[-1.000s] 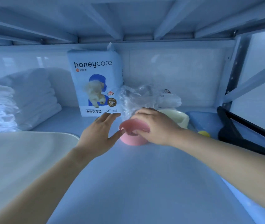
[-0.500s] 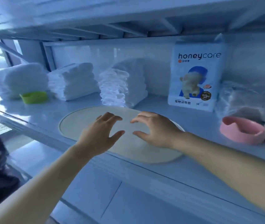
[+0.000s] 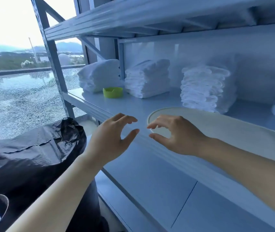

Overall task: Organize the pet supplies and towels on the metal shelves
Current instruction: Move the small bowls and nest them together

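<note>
Both hands have slid left, off the middle of the round cream tray (image 3: 225,129), and the pink bowl is out of sight now.
The left hand (image 3: 111,139) and right hand (image 3: 177,136) hang side by side in front of the metal shelf (image 3: 133,106). Their fingers are bent loosely and hold nothing, and the fingertips nearly meet. The right hand is over the tray's left rim. Three neat piles of white towels (image 3: 148,77) sit at the back of the shelf; the right pile has wavy edges. A small green bowl (image 3: 113,92) sits between the first two piles. A black bag (image 3: 32,148) sits low on the left, by a cracked window (image 3: 24,101).
</note>
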